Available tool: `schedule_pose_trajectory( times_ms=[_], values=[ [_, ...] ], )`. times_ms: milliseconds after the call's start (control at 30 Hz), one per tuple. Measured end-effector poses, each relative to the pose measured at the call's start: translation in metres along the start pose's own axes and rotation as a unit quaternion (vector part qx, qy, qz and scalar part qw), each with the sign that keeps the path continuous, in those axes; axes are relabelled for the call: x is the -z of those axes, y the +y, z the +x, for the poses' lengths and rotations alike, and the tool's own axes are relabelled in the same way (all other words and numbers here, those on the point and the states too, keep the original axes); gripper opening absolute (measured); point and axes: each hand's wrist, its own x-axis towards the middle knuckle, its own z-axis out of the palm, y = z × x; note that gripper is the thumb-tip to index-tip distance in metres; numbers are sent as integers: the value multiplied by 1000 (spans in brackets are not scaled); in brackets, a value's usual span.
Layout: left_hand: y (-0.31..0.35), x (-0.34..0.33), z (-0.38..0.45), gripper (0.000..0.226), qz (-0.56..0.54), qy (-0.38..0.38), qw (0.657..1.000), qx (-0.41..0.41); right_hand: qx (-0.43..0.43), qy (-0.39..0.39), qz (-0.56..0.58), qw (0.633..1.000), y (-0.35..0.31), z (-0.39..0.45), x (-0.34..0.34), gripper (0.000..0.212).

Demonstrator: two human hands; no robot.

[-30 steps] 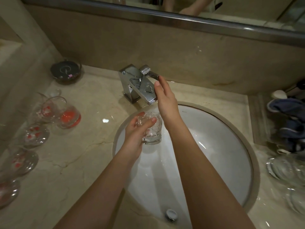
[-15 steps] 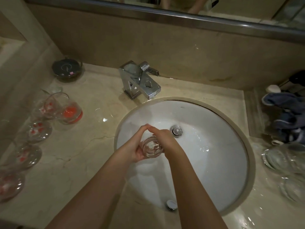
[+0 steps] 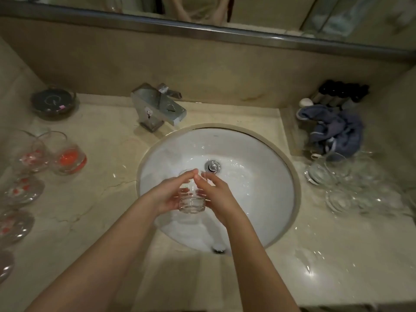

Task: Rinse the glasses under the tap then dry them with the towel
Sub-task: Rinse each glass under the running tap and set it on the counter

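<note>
1. Head view: over the white sink basin (image 3: 258,199), the left hand (image 3: 167,194) and the right hand (image 3: 213,194) both wrap curled fingers round a clear glass (image 3: 191,200), its base tipped toward the camera.
2. The blue towel (image 3: 333,131) lies crumpled on the counter at the right, just behind a cluster of clear glasses (image 3: 351,183); the chrome tap (image 3: 159,109) stands behind the basin.

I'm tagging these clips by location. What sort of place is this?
Most likely a hotel bathroom vanity. A round white basin is sunk in a marble counter under a chrome tap, with a mirror above and small dark-capped toiletry bottles in the corner.
</note>
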Motion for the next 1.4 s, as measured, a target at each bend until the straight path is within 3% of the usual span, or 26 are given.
schedule_pose_trajectory(
  times_ms=[133, 233, 400, 533, 733, 967, 1133, 1400],
  values=[
    [4, -10, -25, 55, 113, -24, 990, -77, 57, 31, 29, 997, 4, -31, 14, 53],
    [7, -21, -42, 38, 162, -59, 977, -125, 97, 65, 37, 992, 7, -53, 26, 65],
    [12, -48, -62, 73, 233, -142, 942, -194, 158, 121, 8, 980, 2, -97, 53, 71],
    [21, -88, -71, 65, 299, -162, 907, -248, 195, 156, -27, 968, -6, -121, 86, 73],
    [20, -161, -65, 77, 395, -178, 852, -293, 230, 205, -63, 949, -6, -144, 151, 79],
    [-16, -270, -51, 77, 430, -179, 823, -326, 233, 233, -135, 934, 11, -172, 255, 80],
    [-35, -343, -44, 84, 499, -170, 763, -374, 239, 261, -174, 919, 25, -186, 320, 78],
    [-48, -411, -28, 87, 563, -152, 714, -386, 236, 307, -191, 902, 38, -185, 378, 77]
  ],
)
